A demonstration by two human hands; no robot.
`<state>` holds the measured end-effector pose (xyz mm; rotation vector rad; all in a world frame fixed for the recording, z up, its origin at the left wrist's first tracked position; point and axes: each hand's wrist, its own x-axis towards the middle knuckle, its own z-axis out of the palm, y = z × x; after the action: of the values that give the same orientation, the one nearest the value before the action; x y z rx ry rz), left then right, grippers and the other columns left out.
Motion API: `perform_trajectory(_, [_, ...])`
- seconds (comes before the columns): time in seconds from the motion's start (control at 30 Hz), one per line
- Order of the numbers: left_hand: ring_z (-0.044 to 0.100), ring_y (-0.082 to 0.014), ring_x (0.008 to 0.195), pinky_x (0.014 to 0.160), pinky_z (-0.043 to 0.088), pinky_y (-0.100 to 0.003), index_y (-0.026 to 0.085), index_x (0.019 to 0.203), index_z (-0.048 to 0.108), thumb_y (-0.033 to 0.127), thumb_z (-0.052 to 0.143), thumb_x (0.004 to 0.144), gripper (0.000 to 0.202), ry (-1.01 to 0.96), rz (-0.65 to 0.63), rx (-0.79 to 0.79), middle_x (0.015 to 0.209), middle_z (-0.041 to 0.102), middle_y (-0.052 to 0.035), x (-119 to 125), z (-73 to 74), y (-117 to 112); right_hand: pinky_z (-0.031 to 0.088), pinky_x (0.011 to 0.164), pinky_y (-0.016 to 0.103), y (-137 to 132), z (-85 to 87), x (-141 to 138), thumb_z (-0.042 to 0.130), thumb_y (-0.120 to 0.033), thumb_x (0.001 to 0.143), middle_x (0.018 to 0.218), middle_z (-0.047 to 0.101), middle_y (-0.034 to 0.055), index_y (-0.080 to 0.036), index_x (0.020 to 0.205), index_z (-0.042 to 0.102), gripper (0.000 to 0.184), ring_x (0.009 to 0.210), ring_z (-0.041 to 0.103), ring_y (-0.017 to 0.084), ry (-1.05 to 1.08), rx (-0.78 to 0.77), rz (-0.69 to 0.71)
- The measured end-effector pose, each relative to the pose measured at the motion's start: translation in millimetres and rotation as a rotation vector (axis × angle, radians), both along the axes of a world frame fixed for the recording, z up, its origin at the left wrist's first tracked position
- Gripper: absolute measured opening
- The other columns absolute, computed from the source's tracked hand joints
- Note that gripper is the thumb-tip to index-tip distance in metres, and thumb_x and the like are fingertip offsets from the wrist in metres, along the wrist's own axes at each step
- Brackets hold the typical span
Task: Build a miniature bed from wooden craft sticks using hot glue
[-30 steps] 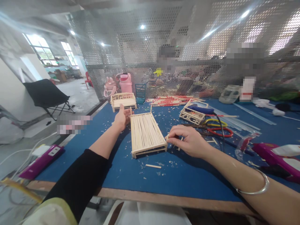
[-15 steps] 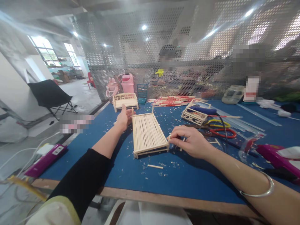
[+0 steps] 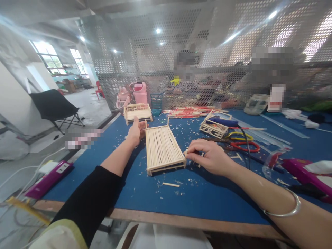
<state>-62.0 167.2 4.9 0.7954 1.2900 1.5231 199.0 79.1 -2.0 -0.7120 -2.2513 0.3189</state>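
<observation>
A miniature bed frame made of pale wooden sticks (image 3: pixel 164 147) lies on the blue table, with two thin posts at its far corners. My left hand (image 3: pixel 136 131) is open at the far left corner, thumb raised and fingers stretched behind the post; whether they touch it I cannot tell. At the near right corner, my right hand (image 3: pixel 209 155) pinches a short wooden stick (image 3: pixel 186 152) upright against the frame. One loose stick (image 3: pixel 171 185) lies in front of the bed, among small shavings.
A small stick bench (image 3: pixel 138 112) stands behind my left hand. To the right are another stick model (image 3: pixel 214 128), a blue-handled tool (image 3: pixel 222 120), red-handled scissors (image 3: pixel 245 146) and a magenta glue gun (image 3: pixel 306 173). Red-tipped sticks (image 3: pixel 189 111) lie before a perforated screen (image 3: pixel 145 52).
The view has shifted very slightly. Both hands and the bed frame keep the same places relative to each other.
</observation>
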Motion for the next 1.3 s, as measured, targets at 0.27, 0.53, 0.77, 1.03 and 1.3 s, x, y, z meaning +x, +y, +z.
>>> perform_trajectory(0.27, [0.056, -0.0098, 0.04, 0.04, 0.042, -0.02, 0.012, 0.078, 0.065, 0.06, 0.028, 0.09, 0.061, -0.021, -0.025, 0.019, 0.073, 0.071, -0.0099, -1, -0.5, 3, 0.04, 0.062, 0.024, 2, 0.7, 0, 0.056, -0.024, 0.085, 0.063, 0.062, 0.0016, -0.016, 0.069, 0.064, 0.02, 0.06, 0.055, 0.011, 0.026, -0.001, 0.013])
perform_trajectory(0.53, [0.056, -0.0099, 0.042, 0.043, 0.044, -0.02, 0.012, 0.079, 0.064, 0.058, 0.027, 0.091, 0.06, -0.007, -0.02, 0.013, 0.071, 0.07, -0.0098, -1, 0.5, 2, 0.042, 0.061, 0.025, 3, 4.1, 7, 0.053, -0.031, 0.082, 0.072, 0.062, 0.0021, -0.015, 0.096, 0.066, 0.025, 0.063, 0.053, 0.012, 0.083, -0.185, -0.069])
perform_trajectory(0.77, [0.058, -0.0108, 0.046, 0.047, 0.044, -0.021, 0.014, 0.079, 0.063, 0.059, 0.03, 0.09, 0.057, 0.029, 0.007, 0.031, 0.068, 0.068, -0.0074, -2, 1.5, 1, 0.041, 0.06, 0.025, 4, 5.2, 10, 0.058, -0.027, 0.07, 0.07, 0.06, 0.0014, -0.016, 0.075, 0.063, 0.013, 0.063, 0.052, 0.012, -0.102, -0.297, -0.062])
perform_trajectory(1.03, [0.059, -0.0139, 0.07, 0.059, 0.044, -0.023, 0.015, 0.073, 0.058, 0.045, 0.03, 0.094, 0.046, 0.386, 0.391, 0.231, 0.077, 0.063, -0.0057, -8, 14.6, -10, 0.039, 0.057, 0.023, 1, 0.4, 4, 0.061, -0.027, 0.071, 0.067, 0.06, 0.0007, -0.016, 0.071, 0.065, 0.011, 0.061, 0.051, 0.011, -0.079, -0.298, -0.049])
perform_trajectory(1.3, [0.055, -0.0139, 0.063, 0.063, 0.044, -0.024, 0.019, 0.076, 0.064, 0.036, 0.051, 0.084, 0.022, 0.84, -0.099, 0.554, 0.065, 0.06, -0.0008, 30, 34.3, -73, 0.039, 0.058, 0.024, 1, -0.8, 2, 0.06, -0.028, 0.074, 0.067, 0.063, 0.0023, -0.015, 0.071, 0.066, 0.015, 0.061, 0.053, 0.011, -0.051, -0.326, -0.055])
